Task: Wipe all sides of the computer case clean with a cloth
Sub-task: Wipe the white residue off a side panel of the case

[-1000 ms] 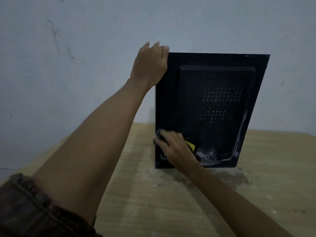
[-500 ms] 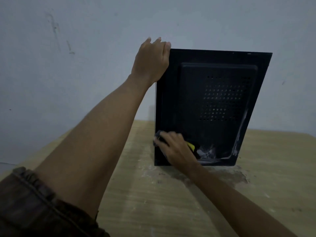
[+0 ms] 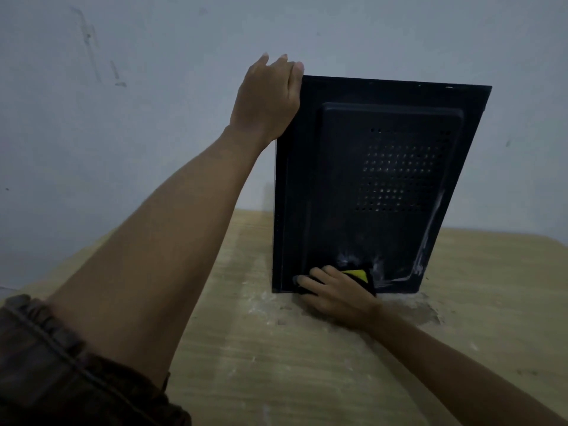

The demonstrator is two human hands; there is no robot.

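A black computer case [image 3: 362, 186] stands upright on a wooden table [image 3: 307, 364], its side panel with a raised, perforated section facing me. My left hand [image 3: 267, 99] grips the case's top left corner, fingers curled over the top edge. My right hand [image 3: 335, 292] presses a dark cloth with a yellow patch [image 3: 358, 275] against the panel's bottom edge, left of centre. White smears show on the panel to the right of the cloth and up its right side.
A bare grey wall [image 3: 123, 118] rises right behind the table. Pale dust and a darker stain [image 3: 412, 312] mark the tabletop at the case's foot. A dark sleeve [image 3: 61, 379] covers my left upper arm at the bottom left.
My right hand with the cloth has slid down and a little to the right along the panel's bottom edge. My left hand keeps its hold on the top corner.
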